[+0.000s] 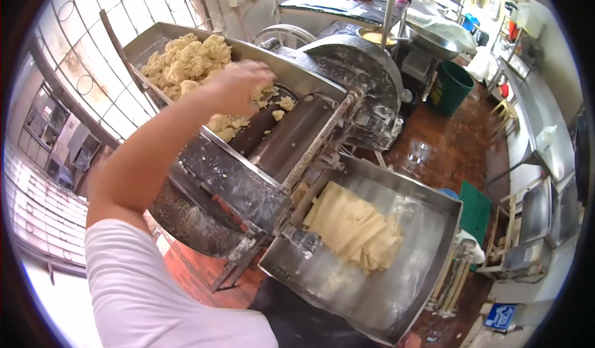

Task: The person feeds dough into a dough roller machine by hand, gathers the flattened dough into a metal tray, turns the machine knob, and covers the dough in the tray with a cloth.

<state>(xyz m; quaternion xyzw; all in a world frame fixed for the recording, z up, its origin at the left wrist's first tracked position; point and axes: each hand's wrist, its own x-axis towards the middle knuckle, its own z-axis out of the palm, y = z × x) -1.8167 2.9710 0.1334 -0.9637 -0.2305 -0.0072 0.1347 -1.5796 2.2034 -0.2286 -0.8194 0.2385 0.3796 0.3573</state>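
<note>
My left hand (238, 88) reaches over the hopper of a dough roller machine, its fingers apart and slightly blurred. Loose dough bits (286, 103) lie just beneath and beside the fingers, on the dark metal rollers (291, 138). A big heap of crumbly pale dough (189, 61) fills the far-left part of the metal hopper (310, 78). Below the rollers, a folded stack of flattened dough (354, 227) rests in a wide metal tray (427, 224). Only a small piece of my right hand (411, 340) shows at the tray's near edge; its fingers are hidden.
A round machine guard (356, 69) stands beyond the rollers. Behind it are a metal bowl (434, 41) and a dark green bin (452, 88) on the red-brown floor. A metal counter (536, 115) runs along the right wall. Barred windows line the left.
</note>
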